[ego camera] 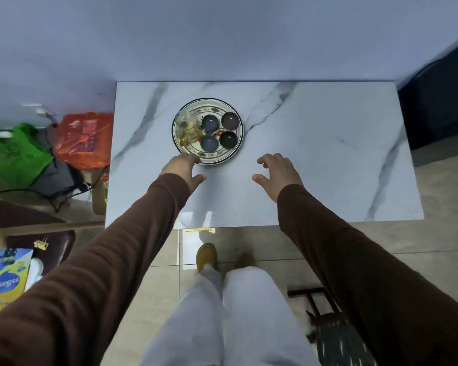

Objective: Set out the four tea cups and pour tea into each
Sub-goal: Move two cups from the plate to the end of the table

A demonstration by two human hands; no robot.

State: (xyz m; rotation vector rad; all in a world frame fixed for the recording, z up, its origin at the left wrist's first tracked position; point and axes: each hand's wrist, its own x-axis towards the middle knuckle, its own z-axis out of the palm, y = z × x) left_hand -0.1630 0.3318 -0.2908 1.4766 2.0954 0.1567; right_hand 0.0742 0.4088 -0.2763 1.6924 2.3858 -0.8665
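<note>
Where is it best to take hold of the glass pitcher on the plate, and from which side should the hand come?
Probably grip the glass pitcher around its body from the left, outer side with the left hand. It stands at the plate's left edge, with the four cups crowding its right side. I cannot make out a handle through the clear glass.

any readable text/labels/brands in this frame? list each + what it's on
"hugu", or close to it; the letters are tilted and soft: white script in a blue oval on the yellow and blue package at lower left.
Small print along that package's lower edge: too blurred to read.
Red plastic bag: printing shows through, unreadable.
Nothing else carries text.
</note>
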